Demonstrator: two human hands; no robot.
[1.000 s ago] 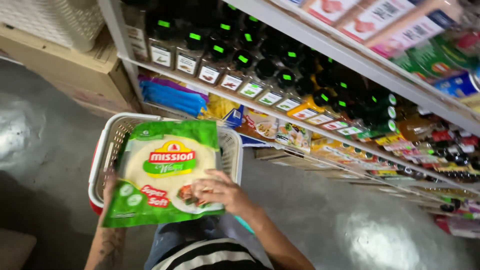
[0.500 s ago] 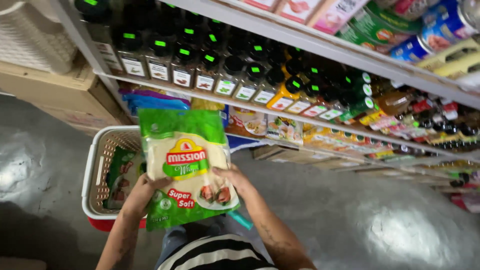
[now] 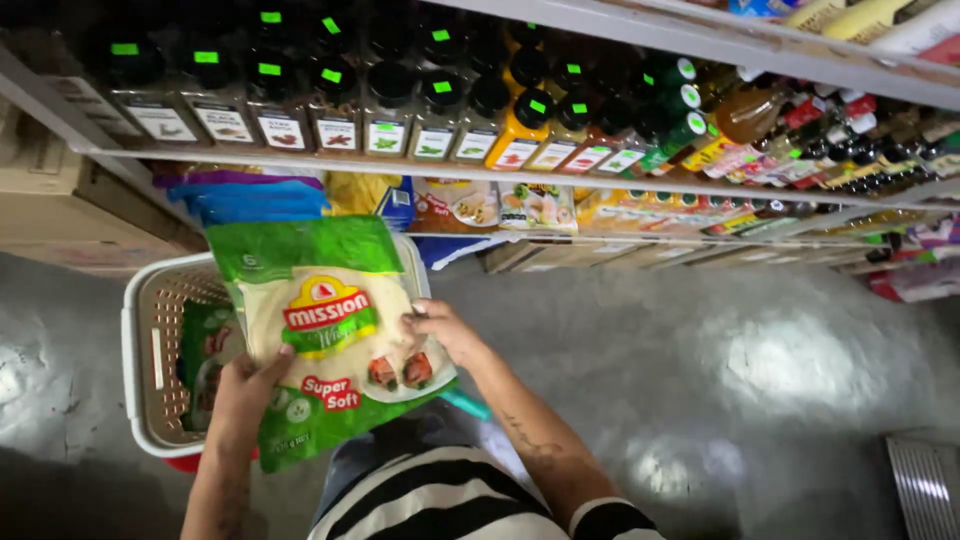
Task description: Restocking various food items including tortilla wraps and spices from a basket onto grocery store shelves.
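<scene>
I have a green pack (image 3: pixel 325 340) of flat wraps held up in both hands, above the near right corner of a white basket (image 3: pixel 135 350) that stands on the grey floor (image 3: pixel 700 380). My left hand (image 3: pixel 245 390) grips the pack's lower left edge, thumb on the front face and the other fingers hidden behind it, so they are closed on the pack. My right hand (image 3: pixel 445 335) holds the pack's right edge near the clear window at the bottom, fingers (image 3: pixel 415 322) curled onto the front, likewise clamped on it. The pack is tilted, its green top toward the shelves and its lower end toward my striped shirt (image 3: pixel 450 500). Inside the basket, against its left half, lies a second green pack (image 3: pixel 205 355), partly covered by the one I hold. Past the basket's far rim, a low shelf (image 3: pixel 480 240) carries blue and purple bags (image 3: pixel 250 195) at the left and flat printed packets (image 3: pixel 500 205) further right. The shelf above it (image 3: pixel 400 165) holds a row of dark spice jars (image 3: pixel 335 110) with green dots on their lids, and more bottles with green and red caps (image 3: pixel 690 100) run toward its right end. A cardboard box (image 3: pixel 60 200) sits at the left edge of view, beside the shelving.
</scene>
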